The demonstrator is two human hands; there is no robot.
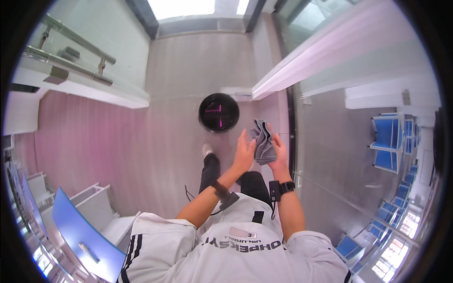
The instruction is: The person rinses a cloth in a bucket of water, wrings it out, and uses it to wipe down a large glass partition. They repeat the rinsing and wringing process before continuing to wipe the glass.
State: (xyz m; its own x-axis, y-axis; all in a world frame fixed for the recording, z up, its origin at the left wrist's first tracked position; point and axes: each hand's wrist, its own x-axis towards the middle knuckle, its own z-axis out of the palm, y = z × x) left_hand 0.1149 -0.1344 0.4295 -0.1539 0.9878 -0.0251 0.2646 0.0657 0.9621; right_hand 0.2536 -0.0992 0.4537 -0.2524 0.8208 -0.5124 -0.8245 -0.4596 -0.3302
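A folded, crumpled grey cloth is held between my two hands, in front of my body. My right hand grips it along its right side, fingers partly hidden behind it. At its left edge is my left hand, fingers extended and thumb by the cloth; whether it grips the cloth I cannot tell. Beyond my hands, to the left, a round black bucket stands on the floor, with pinkish reflections inside it. Dark devices are strapped to both my wrists.
An open doorway lies ahead, with a glass door and metal handle at left and a white frame at right. A blue-topped desk stands at lower left. Blue chairs stand at right beyond a glass partition.
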